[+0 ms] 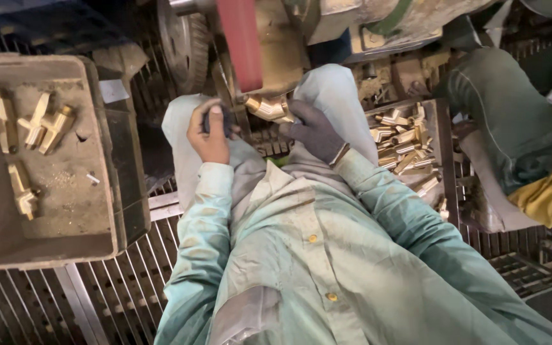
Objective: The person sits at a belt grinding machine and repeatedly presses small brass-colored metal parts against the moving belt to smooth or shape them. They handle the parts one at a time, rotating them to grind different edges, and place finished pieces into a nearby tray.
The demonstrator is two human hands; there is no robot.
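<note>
My right hand [314,131], in a dark glove, grips a shiny brass fitting [268,108] and holds it against the lower end of a red sanding belt [240,41]. My left hand [209,131] is bare and closed around a small dark object [215,119] just left of the fitting; what that object is I cannot tell. Both hands rest over my knees, which are in pale trousers.
A dusty grey tray [91,211] on my left holds several brass fittings [45,128]. A bin [443,147] on my right is heaped with more brass fittings [404,144]. Another person's leg [512,121] sits at the right. A metal grate floor [129,281] lies below.
</note>
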